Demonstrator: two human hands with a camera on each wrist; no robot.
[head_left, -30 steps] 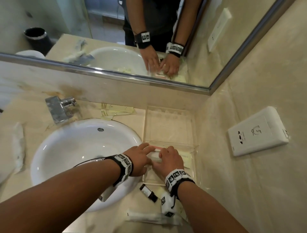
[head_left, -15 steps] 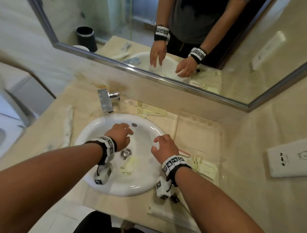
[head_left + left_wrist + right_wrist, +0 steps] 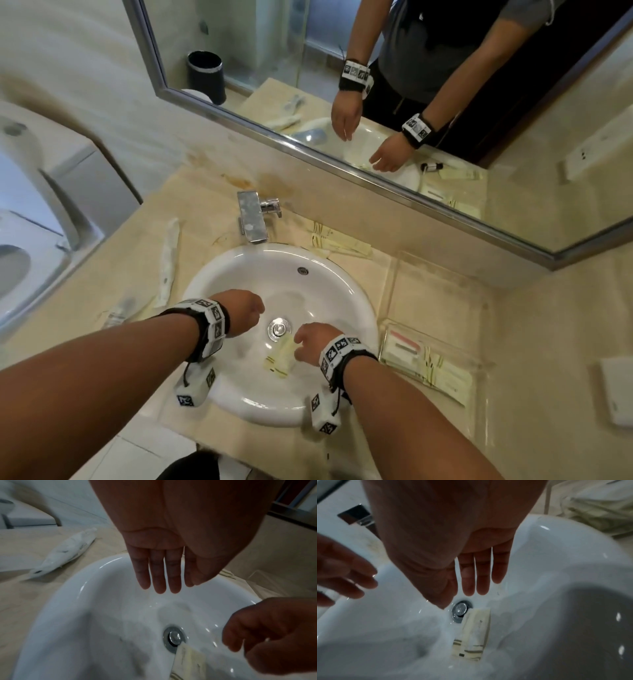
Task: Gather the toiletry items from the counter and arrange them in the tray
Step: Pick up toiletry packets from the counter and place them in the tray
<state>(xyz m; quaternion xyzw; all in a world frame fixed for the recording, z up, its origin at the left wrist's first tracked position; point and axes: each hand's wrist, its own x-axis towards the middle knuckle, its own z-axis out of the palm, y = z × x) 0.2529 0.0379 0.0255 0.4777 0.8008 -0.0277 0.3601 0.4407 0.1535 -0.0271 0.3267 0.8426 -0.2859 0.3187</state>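
Note:
A cream packet (image 3: 279, 358) lies in the white sink basin (image 3: 239, 274), one end by the drain (image 3: 279, 329). My right hand (image 3: 310, 341) hovers just over its right edge, fingers straight and holding nothing; in the right wrist view the packet (image 3: 471, 634) lies below the fingertips (image 3: 482, 588). My left hand (image 3: 245, 315) hangs open over the basin left of the drain, its fingers (image 3: 159, 577) straight. The clear tray (image 3: 442, 274) sits on the counter to the right, with cream packets (image 3: 445, 375) and a pink-striped item (image 3: 406, 344) in its near part.
More cream packets (image 3: 339, 241) lie behind the basin near the faucet (image 3: 255, 216). A long white wrapped item (image 3: 169, 260) and a small tube (image 3: 120, 310) lie on the left counter. A toilet (image 3: 30, 240) stands left, a wall socket (image 3: 616, 390) right, the mirror behind.
Both hands left the tray, where they were on an item, and moved left over the sink. The right hand has since come down close to the packet by the drain.

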